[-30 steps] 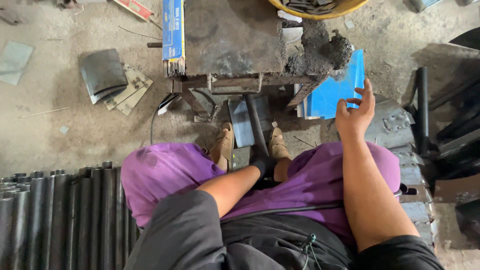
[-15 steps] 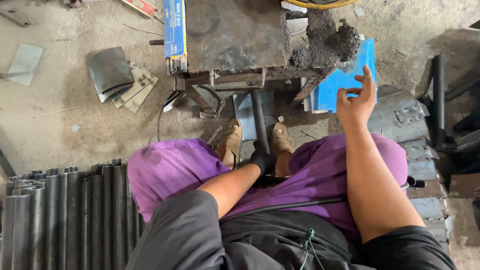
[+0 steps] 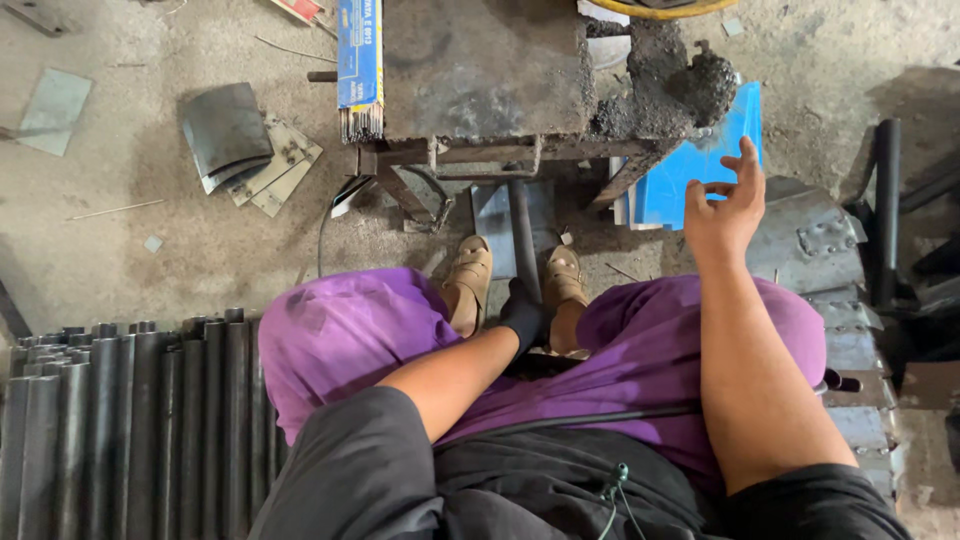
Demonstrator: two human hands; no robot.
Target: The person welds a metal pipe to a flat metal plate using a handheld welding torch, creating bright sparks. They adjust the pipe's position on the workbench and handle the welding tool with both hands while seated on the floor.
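The left hand (image 3: 524, 312), in a dark glove, reaches down between the knees and its fingers are wrapped shut around a dark metal bar (image 3: 522, 232). The bar runs straight away from those fingers, passes between the two tan sandals (image 3: 470, 282), and ends under the edge of the rusty metal table (image 3: 480, 70). A grey metal plate (image 3: 492, 215) lies on the floor beneath the bar, just beyond the fingertips.

The right hand (image 3: 722, 205) is bare and raised in the air above the right knee, holding nothing. Its fingers (image 3: 748, 165) are spread and loosely curled, with the thumb and forefinger bent towards each other but apart. Just past those fingertips lies a blue sheet (image 3: 680, 190), and above that a lump of dark slag (image 3: 700, 85) sits at the table's corner. To the right of the fingers are grey steel brackets (image 3: 815, 235) on the floor.

To the left of the gloved fingers, well apart, a bundle of dark pipes (image 3: 130, 420) lies side by side. A box of welding rods (image 3: 358, 65) rests on the table's left edge, and some bent metal offcuts (image 3: 240, 145) lie on the concrete beyond it. The purple trousers (image 3: 350, 335) cover both knees.
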